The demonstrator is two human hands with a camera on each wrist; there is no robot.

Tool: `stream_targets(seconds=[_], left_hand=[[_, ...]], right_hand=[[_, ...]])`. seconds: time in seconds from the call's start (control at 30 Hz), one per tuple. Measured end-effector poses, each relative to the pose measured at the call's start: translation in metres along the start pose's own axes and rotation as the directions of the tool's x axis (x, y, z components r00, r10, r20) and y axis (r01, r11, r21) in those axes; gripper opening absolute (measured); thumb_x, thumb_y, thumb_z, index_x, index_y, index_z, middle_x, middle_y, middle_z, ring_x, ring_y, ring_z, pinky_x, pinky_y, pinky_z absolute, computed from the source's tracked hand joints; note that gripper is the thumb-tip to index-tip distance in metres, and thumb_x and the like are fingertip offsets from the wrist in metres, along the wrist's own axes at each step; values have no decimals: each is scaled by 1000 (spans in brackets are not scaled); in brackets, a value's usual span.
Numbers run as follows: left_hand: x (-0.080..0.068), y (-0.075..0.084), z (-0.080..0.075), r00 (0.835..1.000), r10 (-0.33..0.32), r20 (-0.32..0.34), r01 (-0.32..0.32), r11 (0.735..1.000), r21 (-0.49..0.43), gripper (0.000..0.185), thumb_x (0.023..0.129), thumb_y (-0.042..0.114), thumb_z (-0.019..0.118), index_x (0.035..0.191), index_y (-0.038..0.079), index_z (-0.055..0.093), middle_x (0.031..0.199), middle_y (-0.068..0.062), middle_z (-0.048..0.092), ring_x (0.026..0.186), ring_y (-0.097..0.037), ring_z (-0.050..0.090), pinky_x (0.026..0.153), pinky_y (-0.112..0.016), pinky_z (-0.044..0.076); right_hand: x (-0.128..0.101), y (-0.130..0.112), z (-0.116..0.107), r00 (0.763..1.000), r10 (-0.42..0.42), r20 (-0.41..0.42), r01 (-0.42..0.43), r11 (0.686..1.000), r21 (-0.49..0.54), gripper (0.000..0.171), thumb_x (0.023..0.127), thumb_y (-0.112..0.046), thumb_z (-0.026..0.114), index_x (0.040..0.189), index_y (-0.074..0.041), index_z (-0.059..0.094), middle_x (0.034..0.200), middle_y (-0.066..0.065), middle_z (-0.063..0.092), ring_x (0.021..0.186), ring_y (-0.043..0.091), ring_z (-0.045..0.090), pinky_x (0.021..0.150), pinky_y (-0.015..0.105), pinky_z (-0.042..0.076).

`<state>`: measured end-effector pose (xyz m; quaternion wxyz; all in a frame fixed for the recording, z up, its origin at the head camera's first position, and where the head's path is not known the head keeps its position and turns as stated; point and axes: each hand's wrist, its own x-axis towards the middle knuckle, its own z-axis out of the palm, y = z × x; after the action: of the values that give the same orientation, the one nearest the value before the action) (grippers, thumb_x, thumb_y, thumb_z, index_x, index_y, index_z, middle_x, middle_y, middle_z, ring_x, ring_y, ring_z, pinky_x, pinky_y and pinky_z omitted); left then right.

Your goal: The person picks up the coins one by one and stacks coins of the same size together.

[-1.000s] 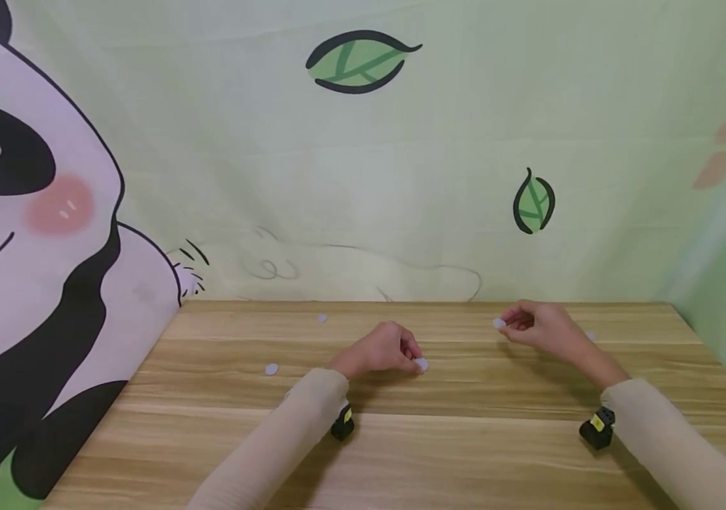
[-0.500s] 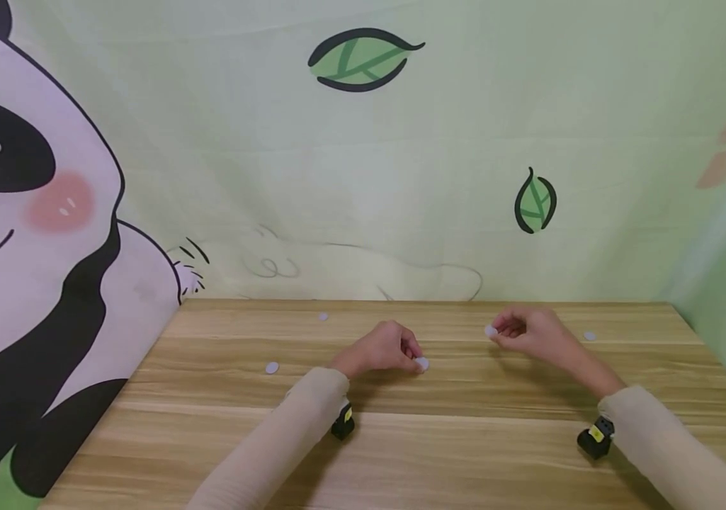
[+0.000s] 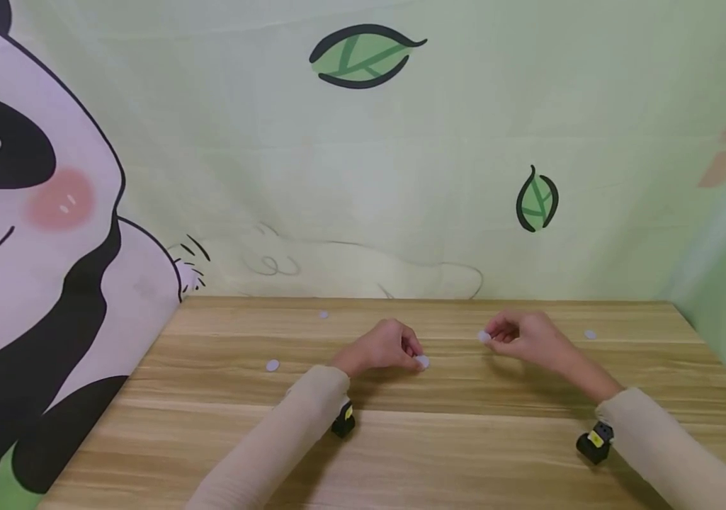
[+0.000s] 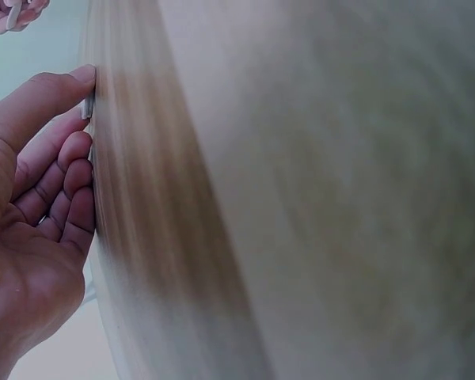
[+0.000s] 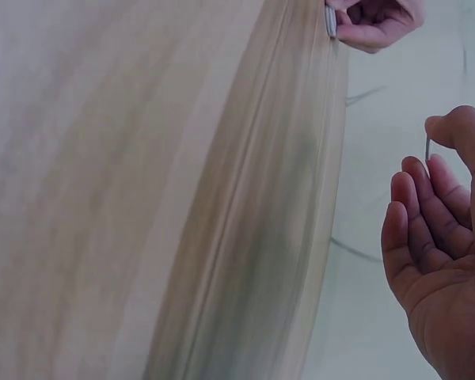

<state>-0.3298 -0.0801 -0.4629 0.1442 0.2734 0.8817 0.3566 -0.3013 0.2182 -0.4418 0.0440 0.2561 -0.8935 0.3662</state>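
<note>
fingertips (image 3: 415,352) pinch white disc (image 3: 423,362)

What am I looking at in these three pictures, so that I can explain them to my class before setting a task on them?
These are a person's two bare hands at a wooden table, not a machine. The wide picture comes from a camera worn on the head; the two close, sideways ones come from small cameras strapped to each wrist. The left hand rests on the table and pinches a small white disc against the wood. The right hand is raised a little and pinches another white disc between thumb and fingertip. Three more discs lie loose: one to the left, one near the far edge, one to the right. Behind hangs a panda backdrop.
</note>
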Motion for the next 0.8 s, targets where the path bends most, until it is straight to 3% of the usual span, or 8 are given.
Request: stream_targets(seconds=[0.47,0.8], left_hand=[[3,-3,0,1000,13,-3,-13,1000,-10,16,78,13,89,85,7,76,73,5,65,69,-4,55,64,-17,45],[2,-1,0,1000,10,3,-10,1000,-8,15,78,13,89,85,8,76,72,6,65,69,-4,54,63,-16,44]], right_hand=[[0,-10,13,999,-45,18,46,999,-6,11,84,-8,81,90,-5,72,80,-3,69,73,4,63,66,22,55],[1,-21,26,997,28,72,-27,1000,-12,13,87,-11,80,89,-3,70,79,-1,68,73,8,61,66,23,53]])
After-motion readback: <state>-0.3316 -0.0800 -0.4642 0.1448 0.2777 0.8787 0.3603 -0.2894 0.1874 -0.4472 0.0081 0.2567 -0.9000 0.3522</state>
